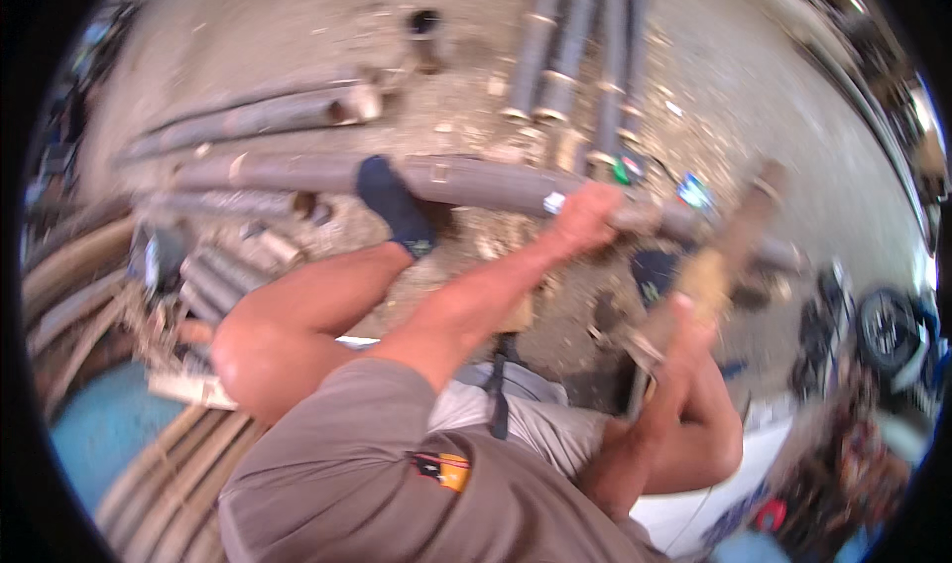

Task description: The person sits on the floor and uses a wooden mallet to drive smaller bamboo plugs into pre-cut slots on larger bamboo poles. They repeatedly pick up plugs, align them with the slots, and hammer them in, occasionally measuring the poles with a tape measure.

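Observation:
A long dark bamboo pole (476, 180) lies crosswise in front of me, with my left foot in a dark sock (389, 204) on it. My left hand (593, 216) is closed in a fist at the pole's right part. What the fist holds is hidden, and a small white patch (553, 203) shows beside it. On the right, my right hand (690, 327) grips a thick length of wood (729, 250), brown at its far end and yellowish near the hand. That wood is tilted up and smeared by motion, and its far end passes over the pole's right end.
Several dark bamboo poles (562, 47) lie at the far side, and cut poles (258, 119) lie to the left. A short hollow tube (425, 39) stands farther off. Wood chips litter the floor. Bent strips (178, 474) and a blue surface (114, 419) are at lower left; a wheel (886, 327) is at right.

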The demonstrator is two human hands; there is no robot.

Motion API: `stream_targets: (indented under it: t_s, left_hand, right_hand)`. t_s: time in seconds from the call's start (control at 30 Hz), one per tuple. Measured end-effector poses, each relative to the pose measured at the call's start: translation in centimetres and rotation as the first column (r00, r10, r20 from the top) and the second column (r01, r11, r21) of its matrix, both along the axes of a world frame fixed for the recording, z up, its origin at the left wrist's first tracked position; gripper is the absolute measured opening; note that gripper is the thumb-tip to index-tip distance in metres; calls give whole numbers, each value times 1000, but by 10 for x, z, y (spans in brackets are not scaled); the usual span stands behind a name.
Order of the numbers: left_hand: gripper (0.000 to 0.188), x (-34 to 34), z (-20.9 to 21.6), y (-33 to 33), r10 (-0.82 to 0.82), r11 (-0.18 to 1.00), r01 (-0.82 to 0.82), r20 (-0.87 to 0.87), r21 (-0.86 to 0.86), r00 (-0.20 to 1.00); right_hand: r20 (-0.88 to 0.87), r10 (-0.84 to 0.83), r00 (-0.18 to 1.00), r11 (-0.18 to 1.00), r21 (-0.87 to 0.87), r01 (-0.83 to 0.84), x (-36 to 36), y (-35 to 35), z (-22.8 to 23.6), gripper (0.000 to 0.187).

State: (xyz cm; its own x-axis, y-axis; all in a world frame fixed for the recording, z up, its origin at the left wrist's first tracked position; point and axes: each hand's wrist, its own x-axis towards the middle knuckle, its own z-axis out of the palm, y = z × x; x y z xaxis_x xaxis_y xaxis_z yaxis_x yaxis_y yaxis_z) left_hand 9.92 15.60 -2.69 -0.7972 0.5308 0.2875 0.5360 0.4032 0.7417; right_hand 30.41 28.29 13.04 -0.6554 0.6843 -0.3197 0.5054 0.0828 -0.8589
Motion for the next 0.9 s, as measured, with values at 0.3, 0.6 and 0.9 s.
stream_targets:
  t_s: [0.3, 0.6, 0.9]
  left_hand:
    - [47, 11, -7, 4, -11, 999, 12, 30, -34, 999]
    - [44, 10, -6, 13, 5, 1000, -4, -52, 18, 999]
    - [45, 8, 13, 3, 10, 993, -3, 53, -118, 999]
  right_hand:
    - [-236, -298, 925, 954, -47, 295, 24, 66, -31, 52]
    - [10, -80, 997, 995, -54, 80, 6, 0, 20, 52]
    - [-89, -224, 970, 938, -291, 190, -7, -14, -4, 57]
